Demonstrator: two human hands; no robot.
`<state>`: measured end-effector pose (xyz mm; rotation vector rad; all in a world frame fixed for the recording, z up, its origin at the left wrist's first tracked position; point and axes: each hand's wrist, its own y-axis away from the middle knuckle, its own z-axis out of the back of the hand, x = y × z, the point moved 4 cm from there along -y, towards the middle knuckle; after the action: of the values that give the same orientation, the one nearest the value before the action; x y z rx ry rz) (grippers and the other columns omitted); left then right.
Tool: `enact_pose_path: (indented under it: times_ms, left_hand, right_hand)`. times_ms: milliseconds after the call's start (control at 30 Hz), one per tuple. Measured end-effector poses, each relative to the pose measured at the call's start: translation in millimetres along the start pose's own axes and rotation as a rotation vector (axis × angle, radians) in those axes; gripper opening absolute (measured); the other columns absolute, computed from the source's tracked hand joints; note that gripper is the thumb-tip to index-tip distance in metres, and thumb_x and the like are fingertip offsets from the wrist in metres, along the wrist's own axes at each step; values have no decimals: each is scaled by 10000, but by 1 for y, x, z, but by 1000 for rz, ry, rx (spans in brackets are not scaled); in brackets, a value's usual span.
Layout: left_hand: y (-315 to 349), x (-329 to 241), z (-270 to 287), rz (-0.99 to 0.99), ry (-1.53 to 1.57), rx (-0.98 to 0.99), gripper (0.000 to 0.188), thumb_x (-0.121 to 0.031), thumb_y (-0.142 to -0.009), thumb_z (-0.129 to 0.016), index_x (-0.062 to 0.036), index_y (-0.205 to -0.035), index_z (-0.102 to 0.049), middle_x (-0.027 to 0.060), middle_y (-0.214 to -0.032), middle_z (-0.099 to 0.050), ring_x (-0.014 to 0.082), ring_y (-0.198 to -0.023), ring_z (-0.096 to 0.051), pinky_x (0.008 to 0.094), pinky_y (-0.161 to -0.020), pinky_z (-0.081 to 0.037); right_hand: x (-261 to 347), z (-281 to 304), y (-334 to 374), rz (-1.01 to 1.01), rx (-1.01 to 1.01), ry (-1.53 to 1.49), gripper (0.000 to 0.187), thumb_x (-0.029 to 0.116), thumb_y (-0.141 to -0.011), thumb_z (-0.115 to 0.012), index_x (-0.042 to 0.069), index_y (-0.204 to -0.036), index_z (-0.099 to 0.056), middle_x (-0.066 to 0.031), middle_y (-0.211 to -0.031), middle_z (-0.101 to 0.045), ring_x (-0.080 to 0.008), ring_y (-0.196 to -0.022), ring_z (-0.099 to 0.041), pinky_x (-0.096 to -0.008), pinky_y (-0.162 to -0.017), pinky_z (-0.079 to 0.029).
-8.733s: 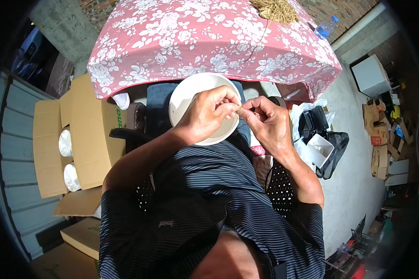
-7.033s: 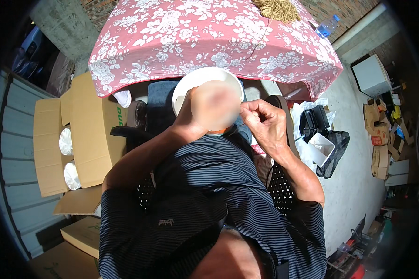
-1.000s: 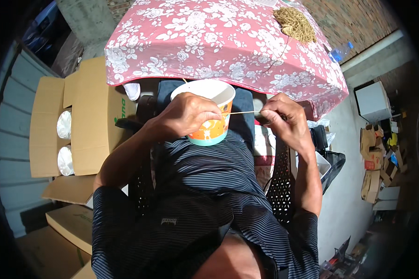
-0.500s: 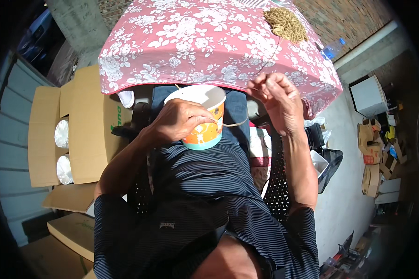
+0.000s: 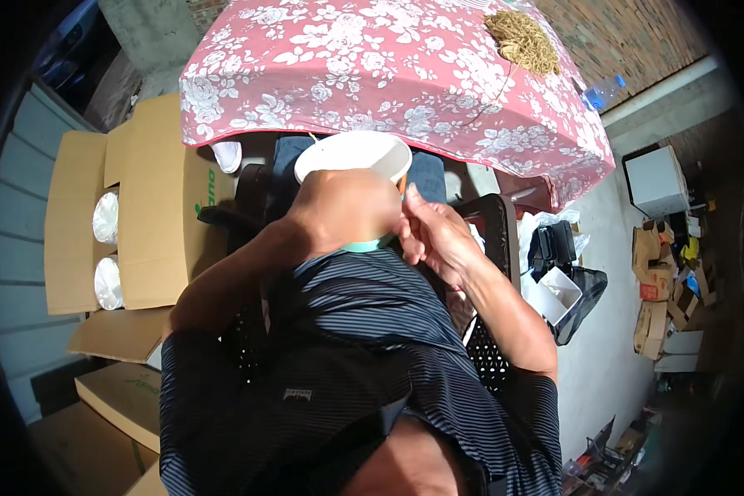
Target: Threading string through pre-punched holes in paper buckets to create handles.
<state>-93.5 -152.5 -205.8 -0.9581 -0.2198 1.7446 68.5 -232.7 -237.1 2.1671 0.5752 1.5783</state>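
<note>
Fingers of the right hand (image 5: 440,240) are half curled beside the blurred left hand (image 5: 339,207); whether either grips anything, I cannot tell. The right hand has come down, so both are close together before the bucket (image 5: 354,154) on the lap (image 5: 428,174)

Left grip (image 5: 345,208) beside right grip (image 5: 438,237)

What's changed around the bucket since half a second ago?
The right hand has moved left and toward the body, near the left hand. The strand seen beside the bucket no longer shows; blur hides any grip. The left hand stayed at the bucket; the cord pile stayed.
</note>
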Motion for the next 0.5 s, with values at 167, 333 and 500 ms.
enact_pose_path:
  times_ms: [167,333,500]
  left_hand:
    - [8,2,-9,96,-8,-76,127,-29,-888,-705,-20,-1006,-752,134,-894,-733,298,-799,-731,382,-711,-585]
    - [8,3,-6,72,51,-59,160,-4,-866,-704,-8,-1017,-755,144,-928,-747,299,-827,-741,381,-729,-593]
    - [5,3,-7,84,69,-6,196,30,-829,-685,0,-1010,-754,144,-939,-757,304,-857,-744,382,-747,-597]
  right_hand:
    - [6,8,-18,91,-20,-200,263,288,-1038,-661,57,-914,-647,6,-746,-607,-60,-534,-485,-217,-495,-421]
    - [29,25,-14,356,-100,-234,190,221,-1066,-602,51,-1093,-684,-12,-962,-690,-68,-706,-607,-222,-619,-536]
    - [52,37,-7,488,-5,-266,208,253,-1067,-603,71,-1151,-659,-26,-988,-711,-78,-684,-591,-249,-605,-524]
